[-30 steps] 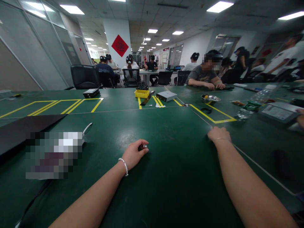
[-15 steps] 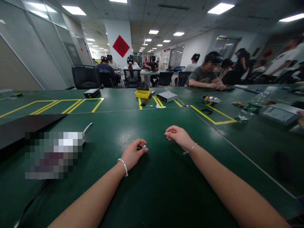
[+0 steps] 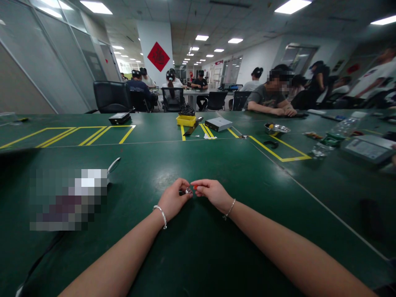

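Between the thumb and fingers of my left hand (image 3: 175, 198) is a small shiny metal piece (image 3: 187, 190), its shape too small to make out. My right hand (image 3: 215, 194) pinches a small orange-red piece (image 3: 195, 187) close beside it. The fingertips of both hands nearly meet above the green table (image 3: 198, 243), at the middle of the view.
A blurred-out item (image 3: 71, 202) with a strap lies at the left. Farther back are a yellow tray (image 3: 186, 121), a grey box (image 3: 218, 123), a black box (image 3: 119, 119) and a metal bowl (image 3: 280, 128). A bottle (image 3: 328, 142) lies right; a person sits across.
My right hand has moved left and slightly down to my left hand, and the orange-red piece now shows clearly in its fingers. My left hand has hardly moved.
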A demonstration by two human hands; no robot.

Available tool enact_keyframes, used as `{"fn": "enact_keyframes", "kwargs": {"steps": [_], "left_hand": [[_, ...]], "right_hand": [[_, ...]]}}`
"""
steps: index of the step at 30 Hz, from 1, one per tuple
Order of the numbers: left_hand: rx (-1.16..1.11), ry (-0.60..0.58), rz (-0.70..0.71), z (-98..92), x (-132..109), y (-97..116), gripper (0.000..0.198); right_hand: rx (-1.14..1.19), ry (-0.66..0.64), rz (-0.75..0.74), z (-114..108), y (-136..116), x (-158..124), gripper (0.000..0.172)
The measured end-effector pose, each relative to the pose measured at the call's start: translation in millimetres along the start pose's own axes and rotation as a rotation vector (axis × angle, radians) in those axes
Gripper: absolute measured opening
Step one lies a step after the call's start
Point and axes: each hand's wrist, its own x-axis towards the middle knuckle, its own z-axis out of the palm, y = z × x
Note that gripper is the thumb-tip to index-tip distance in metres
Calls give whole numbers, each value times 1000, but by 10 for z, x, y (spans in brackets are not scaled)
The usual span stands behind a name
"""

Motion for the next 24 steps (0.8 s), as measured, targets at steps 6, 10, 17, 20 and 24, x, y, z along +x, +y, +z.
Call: {"fn": "enact_keyframes", "kwargs": {"steps": [6,10,17,20,24], "left_hand": [[65,13,3,-1,-9,0,14],[90,38,14,-2,-21,13,16],[147,57,42,-3,-29,25,14],[153,52,47,-3,-24,30,14],[154,46,49,-7,-27,40,14]], "right_hand": [[-19,-5,-23,38,-37,-41,14],[26,0,-35,37,-21,-41,15],[59,57,-93,16,5,-40,22],[41,68,-105,7,8,-32,24],[8,26,-112,-6,19,-20,22]]}}
